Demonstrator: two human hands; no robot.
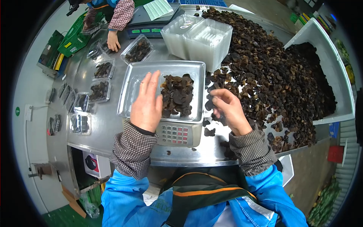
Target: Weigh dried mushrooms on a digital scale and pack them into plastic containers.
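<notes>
Steadying, perhaps: left hand (pixel 145 111), fingers straight, gripping nothing, over clear box (pixel 134 87).
Right hand (pixel 232 112): fingers curled, right of the tray (pixel 201 85); grasp unclear.
Dark mushrooms (pixel 177 94): in the box between hands, seemingly for easy reach.

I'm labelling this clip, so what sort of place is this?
Probably a food-packing room: a heap of what look like dark mushrooms lies on a metal table, with a digital scale and stacked clear tubs beside it.

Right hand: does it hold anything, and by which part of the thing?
The right hand has dark mushroom pieces beside it; whether it grips one cannot be told.
</notes>
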